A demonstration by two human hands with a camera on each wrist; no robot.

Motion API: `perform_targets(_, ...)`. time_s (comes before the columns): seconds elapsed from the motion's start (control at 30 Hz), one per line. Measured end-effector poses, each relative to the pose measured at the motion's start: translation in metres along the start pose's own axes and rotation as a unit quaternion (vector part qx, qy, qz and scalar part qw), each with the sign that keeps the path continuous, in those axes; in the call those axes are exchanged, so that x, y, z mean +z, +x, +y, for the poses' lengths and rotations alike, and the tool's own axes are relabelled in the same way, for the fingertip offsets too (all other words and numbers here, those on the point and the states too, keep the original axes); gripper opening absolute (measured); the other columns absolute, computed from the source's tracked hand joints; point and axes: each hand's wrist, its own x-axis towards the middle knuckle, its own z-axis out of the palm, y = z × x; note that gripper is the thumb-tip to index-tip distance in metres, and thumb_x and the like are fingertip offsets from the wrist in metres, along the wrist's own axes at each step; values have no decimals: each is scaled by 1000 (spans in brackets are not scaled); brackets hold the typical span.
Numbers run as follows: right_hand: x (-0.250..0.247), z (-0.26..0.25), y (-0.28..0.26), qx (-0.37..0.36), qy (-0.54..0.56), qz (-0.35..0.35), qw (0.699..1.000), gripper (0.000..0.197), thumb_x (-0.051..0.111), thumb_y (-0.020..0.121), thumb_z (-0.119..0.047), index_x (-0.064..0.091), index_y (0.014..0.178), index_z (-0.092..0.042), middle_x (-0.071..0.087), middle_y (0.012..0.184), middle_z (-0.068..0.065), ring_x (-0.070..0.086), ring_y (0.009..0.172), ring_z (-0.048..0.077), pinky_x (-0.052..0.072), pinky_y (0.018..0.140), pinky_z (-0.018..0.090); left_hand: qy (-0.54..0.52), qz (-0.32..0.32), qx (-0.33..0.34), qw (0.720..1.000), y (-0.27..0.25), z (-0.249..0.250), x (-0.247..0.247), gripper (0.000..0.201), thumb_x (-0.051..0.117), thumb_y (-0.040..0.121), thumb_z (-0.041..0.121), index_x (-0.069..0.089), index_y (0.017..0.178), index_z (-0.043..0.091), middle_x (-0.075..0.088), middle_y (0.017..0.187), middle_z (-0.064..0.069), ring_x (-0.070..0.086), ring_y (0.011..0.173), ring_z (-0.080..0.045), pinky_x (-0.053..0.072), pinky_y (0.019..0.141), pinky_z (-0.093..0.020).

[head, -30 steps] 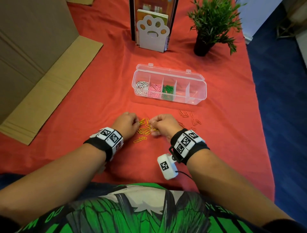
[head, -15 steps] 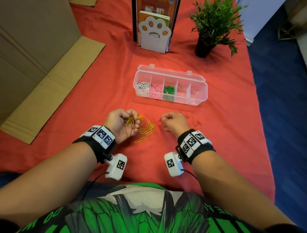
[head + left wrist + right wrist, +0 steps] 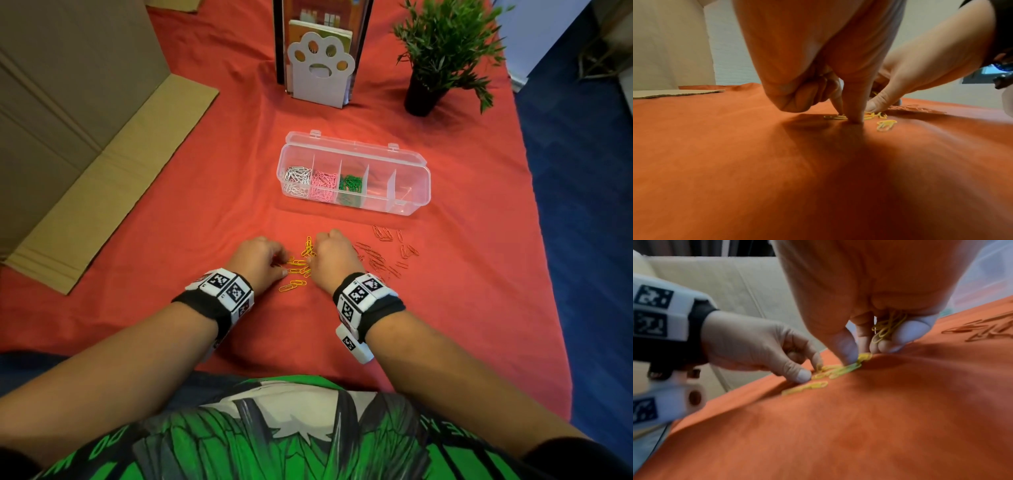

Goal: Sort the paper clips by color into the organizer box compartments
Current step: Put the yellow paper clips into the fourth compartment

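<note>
Loose yellow paper clips (image 3: 297, 265) lie on the red cloth between my two hands. My left hand (image 3: 282, 269) reaches down with thumb and forefinger pinching a yellow clip (image 3: 835, 117) against the cloth, its other fingers curled. My right hand (image 3: 313, 260) holds a bunch of yellow clips (image 3: 887, 328) in its curled fingers while thumb and forefinger pinch another clip (image 3: 858, 360) on the pile. Red clips (image 3: 380, 255) lie scattered just right of my right hand. The clear organizer box (image 3: 409, 205) stands open beyond them, with white, pink and green clips in its three left compartments.
A flat cardboard sheet (image 3: 102, 178) lies at the left. A paw-shaped white holder (image 3: 320, 73) and a potted plant (image 3: 423, 92) stand at the back. The table's right edge (image 3: 534, 219) drops to blue floor.
Half a second ago my left hand was raised palm-up with yellow clips and my right hand was further right. Both hands have come back down onto the yellow pile.
</note>
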Motion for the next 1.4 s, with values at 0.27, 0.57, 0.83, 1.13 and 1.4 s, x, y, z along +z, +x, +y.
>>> perform_targets(0.27,-15,16,7,77,194,-50,977,13,54,86,-11,54,77,-21,59,75,-4,51,66,11,38,64,24,-17,-17,-18,1000,3,-5,9,11,61,85,22,62,86,11,48,88,-6,56,92,-29,39,83,-32)
perform_targets(0.57,-27,17,2,210,595,-131,765,15,47,89,-7,49,79,-16,47,66,1,45,53,11,36,38,18,-308,-32,-122,943,16,10,-3,25,37,97,15,47,77,24,47,67,4,40,57,-13,33,44,-16)
perform_targets(0.83,-14,0,15,37,49,-30,998,28,57,86,-29,58,102,-6,58,111,16,56,104,32,45,88,33,-104,-12,-95,990,13,10,-4,13,66,81,27,60,76,17,61,73,-1,55,72,-21,36,60,-26)
perform_targets(1.13,-4,-12,21,-23,-47,-47,997,30,48,85,-11,48,114,-2,49,117,18,49,110,36,44,94,42,26,-31,-16,999,8,-2,6,16,59,86,26,62,88,10,61,102,-15,58,97,-32,41,84,-34)
perform_targets(1.4,-28,14,14,128,411,-88,898,28,52,87,-2,45,69,-22,52,66,2,46,57,13,35,51,24,61,-18,12,998,11,-8,6,18,64,81,31,61,90,15,59,102,-10,57,99,-29,42,84,-33)
